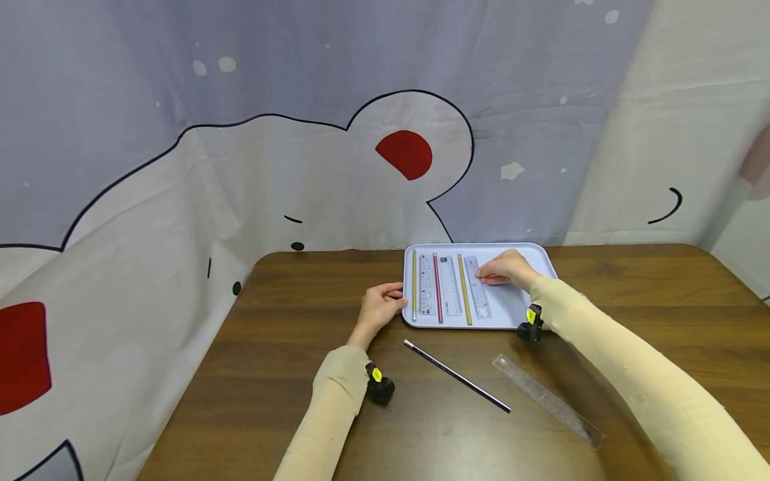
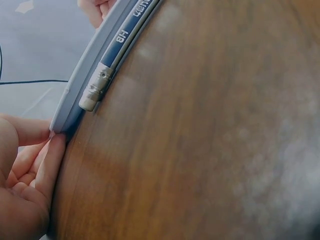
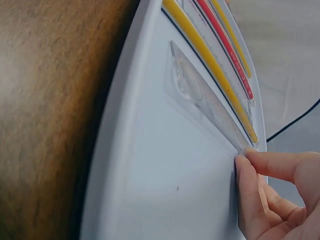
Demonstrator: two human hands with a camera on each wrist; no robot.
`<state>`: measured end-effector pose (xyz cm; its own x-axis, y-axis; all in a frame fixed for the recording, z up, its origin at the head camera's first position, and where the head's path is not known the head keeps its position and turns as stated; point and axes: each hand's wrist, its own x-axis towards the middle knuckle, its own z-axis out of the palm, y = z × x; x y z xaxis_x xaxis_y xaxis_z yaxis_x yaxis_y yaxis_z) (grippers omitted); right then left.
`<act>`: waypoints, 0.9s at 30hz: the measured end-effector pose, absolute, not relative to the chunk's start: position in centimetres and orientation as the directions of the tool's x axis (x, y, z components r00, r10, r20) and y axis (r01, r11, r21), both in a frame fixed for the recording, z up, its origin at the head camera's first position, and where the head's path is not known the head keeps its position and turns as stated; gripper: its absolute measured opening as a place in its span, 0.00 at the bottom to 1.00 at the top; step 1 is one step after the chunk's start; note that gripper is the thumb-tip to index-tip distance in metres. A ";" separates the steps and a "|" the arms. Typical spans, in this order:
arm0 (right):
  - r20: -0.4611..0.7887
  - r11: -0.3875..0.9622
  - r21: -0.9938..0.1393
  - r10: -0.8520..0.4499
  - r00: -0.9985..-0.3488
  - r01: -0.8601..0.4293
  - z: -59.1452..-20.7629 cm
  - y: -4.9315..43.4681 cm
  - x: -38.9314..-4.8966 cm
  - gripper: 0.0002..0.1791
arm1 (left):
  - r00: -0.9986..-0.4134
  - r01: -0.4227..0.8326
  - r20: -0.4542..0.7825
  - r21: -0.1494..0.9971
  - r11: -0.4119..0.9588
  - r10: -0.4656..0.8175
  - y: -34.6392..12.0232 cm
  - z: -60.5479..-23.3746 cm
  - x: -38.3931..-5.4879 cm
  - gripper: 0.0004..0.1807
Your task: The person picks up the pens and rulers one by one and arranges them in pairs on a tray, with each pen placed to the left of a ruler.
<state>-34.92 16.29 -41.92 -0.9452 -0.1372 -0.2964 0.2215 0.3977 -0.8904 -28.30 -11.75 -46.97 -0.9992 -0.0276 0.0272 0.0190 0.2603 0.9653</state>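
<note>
A white tray point(image 1: 508, 308) lies at the far side of the table. My left hand point(image 1: 379, 307) pinches its left rim between thumb and fingers, as the left wrist view shows. Over the tray, my right hand point(image 1: 508, 267) pinches the edge of a clear ruler point(image 1: 479, 294) near its far end. This ruler lies beside a yellow pencil point(image 1: 464, 287). Further left in the tray are another clear ruler point(image 1: 450, 287), a red pencil point(image 1: 437, 287), a third clear ruler point(image 1: 426, 287) and a second yellow pencil point(image 1: 414, 287), roughly parallel.
On the wooden table point(image 1: 289, 374), nearer me, a dark pencil point(image 1: 457, 376) with an eraser lies slantwise. To its right is a clear ruler point(image 1: 549, 401), also slanted. A patterned cloth point(image 1: 301, 180) hangs behind the table.
</note>
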 end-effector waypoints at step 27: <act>-0.245 0.424 -0.882 -0.040 -0.969 0.206 -42.4 15.9 -34.7 0.14 | -0.999 0.031 0.040 0.966 0.257 -0.030 -11.7 -46.8 -28.1 0.21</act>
